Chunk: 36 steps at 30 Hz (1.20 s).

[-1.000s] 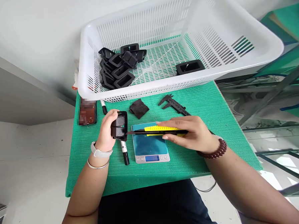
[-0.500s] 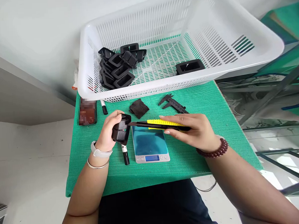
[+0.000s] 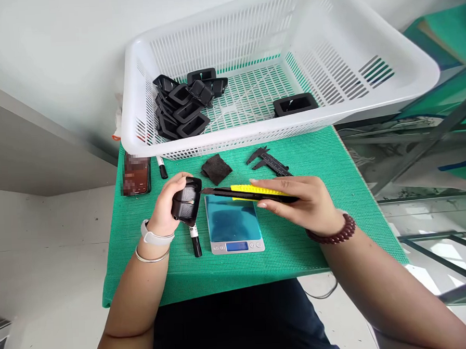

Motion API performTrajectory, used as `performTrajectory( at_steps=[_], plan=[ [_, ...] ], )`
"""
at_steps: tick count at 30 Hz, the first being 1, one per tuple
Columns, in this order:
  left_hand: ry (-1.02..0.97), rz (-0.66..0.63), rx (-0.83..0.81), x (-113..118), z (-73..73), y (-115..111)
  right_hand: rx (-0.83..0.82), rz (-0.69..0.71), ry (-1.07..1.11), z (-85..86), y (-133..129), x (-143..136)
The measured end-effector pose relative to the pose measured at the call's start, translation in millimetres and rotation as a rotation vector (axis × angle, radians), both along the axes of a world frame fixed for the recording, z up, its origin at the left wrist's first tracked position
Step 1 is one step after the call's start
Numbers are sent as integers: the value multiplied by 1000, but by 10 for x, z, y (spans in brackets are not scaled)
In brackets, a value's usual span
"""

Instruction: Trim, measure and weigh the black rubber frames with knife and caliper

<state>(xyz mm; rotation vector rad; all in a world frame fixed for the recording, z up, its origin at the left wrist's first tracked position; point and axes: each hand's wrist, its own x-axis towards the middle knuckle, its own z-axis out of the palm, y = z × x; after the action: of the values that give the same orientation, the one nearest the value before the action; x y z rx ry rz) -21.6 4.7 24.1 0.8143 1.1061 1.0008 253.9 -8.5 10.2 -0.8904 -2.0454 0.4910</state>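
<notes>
At the green table (image 3: 222, 271), before the white basket (image 3: 246, 130), the right hand (image 3: 307, 202), curled round the knife (image 3: 245, 193), has brought the blade from the lower corner of the black part (image 3: 185, 204) to its upper rim; the left hand (image 3: 163, 208), gripping that part over the table, has tilted it. Work seems to have shifted along this edge, though contact is hard to tell. Other parts (image 3: 192, 111) lie in the basket. The scale (image 3: 232, 224), below the knife, could get in the way. Beyond lie the caliper (image 3: 269, 161), phone (image 3: 137, 180) and dark cloth (image 3: 217, 168); one marker (image 3: 162, 170) is beside the phone, a second marker (image 3: 196, 244) by the scale.
</notes>
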Motion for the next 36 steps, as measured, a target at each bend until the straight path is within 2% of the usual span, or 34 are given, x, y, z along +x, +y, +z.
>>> performTrajectory(
  at_steps=[4,9,13,17,21,25,29,34,36],
  plan=[
    [-11,2,-18,1,2,-3,-8,-51,5,-6,-1,7],
    [-6,30,-33,14,19,-1,-41,11,7,-18,-4,-10],
    [-14,15,-42,17,19,2,-19,-61,23,-16,-2,-16],
    [-5,20,-39,18,16,6,-34,0,2,0,2,-7],
    [4,8,-32,18,7,12,-17,-49,-3,9,5,-3],
    [8,8,-26,17,-2,15,-29,17,-1,6,2,-3],
    [8,5,-33,17,-7,22,-37,-66,-3,3,-4,0],
    [11,14,-29,23,0,24,-32,20,-7,-1,-13,-13],
    [17,23,-40,24,1,23,-30,-30,-10,-3,-16,-17]
  ],
)
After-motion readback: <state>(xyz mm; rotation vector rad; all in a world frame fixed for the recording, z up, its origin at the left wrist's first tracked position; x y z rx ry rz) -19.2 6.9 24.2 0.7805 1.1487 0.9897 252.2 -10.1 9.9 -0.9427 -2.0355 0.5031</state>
